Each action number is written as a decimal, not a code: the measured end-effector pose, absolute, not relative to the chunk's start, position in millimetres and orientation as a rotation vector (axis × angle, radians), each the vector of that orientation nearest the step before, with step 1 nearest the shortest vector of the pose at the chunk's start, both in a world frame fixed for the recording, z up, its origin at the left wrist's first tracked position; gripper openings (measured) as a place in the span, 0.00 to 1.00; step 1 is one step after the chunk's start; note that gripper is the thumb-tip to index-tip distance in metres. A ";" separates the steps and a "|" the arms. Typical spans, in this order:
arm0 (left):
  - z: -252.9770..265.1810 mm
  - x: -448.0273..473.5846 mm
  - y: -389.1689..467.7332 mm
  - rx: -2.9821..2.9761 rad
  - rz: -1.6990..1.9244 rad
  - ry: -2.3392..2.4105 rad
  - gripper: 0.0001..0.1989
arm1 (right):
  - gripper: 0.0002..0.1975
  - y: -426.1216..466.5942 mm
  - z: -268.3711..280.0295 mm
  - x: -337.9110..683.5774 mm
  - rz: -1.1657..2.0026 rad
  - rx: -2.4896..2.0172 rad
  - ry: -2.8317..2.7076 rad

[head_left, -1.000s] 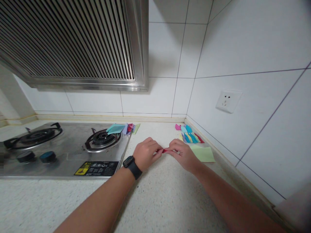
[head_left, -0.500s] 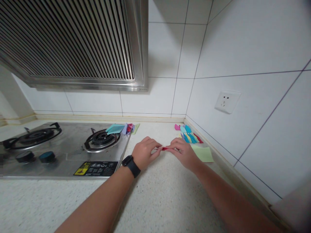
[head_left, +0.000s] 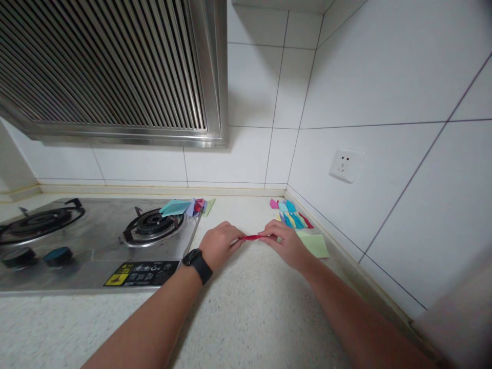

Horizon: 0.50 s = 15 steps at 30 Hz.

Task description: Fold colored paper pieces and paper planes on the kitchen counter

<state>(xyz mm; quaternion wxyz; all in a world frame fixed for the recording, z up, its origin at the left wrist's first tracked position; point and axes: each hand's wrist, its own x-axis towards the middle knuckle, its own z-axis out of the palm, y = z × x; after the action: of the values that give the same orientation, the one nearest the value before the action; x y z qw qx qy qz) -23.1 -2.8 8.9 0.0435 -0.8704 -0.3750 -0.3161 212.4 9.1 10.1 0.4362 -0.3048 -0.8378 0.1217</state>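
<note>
A narrow red strip of what looks like folded paper [head_left: 252, 237] stretches between my two hands, just above or on the speckled countertop [head_left: 246, 318]. My left hand [head_left: 222, 245], with a black watch on its wrist, pinches one end. The other end is pinched by my right hand [head_left: 286, 243]. Fingertips hide both ends of the strip. Beyond my right hand lie several folded coloured papers [head_left: 295, 220] in blue, yellow and red. A pale green sheet of paper [head_left: 317, 246] lies flat beside that hand, partly covered by it.
On the left is a gas stove [head_left: 96, 266], with crumpled coloured papers [head_left: 196, 206] and a light blue paper [head_left: 175, 207] over its right edge. A range hood [head_left: 115, 77] hangs above. White tiled walls meet at the corner, and a socket [head_left: 347, 165] sits on the right wall.
My hands have drawn slightly apart, and more of the red strip shows between them. The whole view has shifted a little, moving the stove and socket leftward.
</note>
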 end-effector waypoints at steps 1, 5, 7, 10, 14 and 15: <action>8.9 -23.5 -2.1 -2.655 -0.972 -1.148 0.10 | 0.06 10.0 9.7 213.7 0.280 -0.759 -2.095; 7.8 -25.1 0.3 -2.640 -0.984 -1.159 0.10 | 0.06 14.2 7.3 217.7 0.200 -0.762 -2.124; 6.9 -25.3 0.7 -2.638 -1.011 -1.177 0.10 | 0.06 15.7 6.1 218.7 0.173 -0.770 -2.121; 5.5 -24.4 0.1 -2.647 -1.094 -1.221 0.10 | 0.07 16.3 4.9 219.2 0.136 -0.814 -2.096; 2.0 -22.1 0.3 -2.674 -1.184 -1.288 0.11 | 0.08 15.0 4.4 219.7 0.161 -0.935 -2.043; 0.9 -21.6 0.6 -2.673 -1.208 -1.315 0.12 | 0.07 14.8 4.5 219.7 0.173 -0.953 -2.032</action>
<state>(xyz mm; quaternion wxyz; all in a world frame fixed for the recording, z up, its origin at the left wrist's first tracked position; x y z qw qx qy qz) -21.6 0.6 0.9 -0.0364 -0.8310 -0.4087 -0.3755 219.7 14.8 4.5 0.4306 -0.3820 -0.8148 0.0693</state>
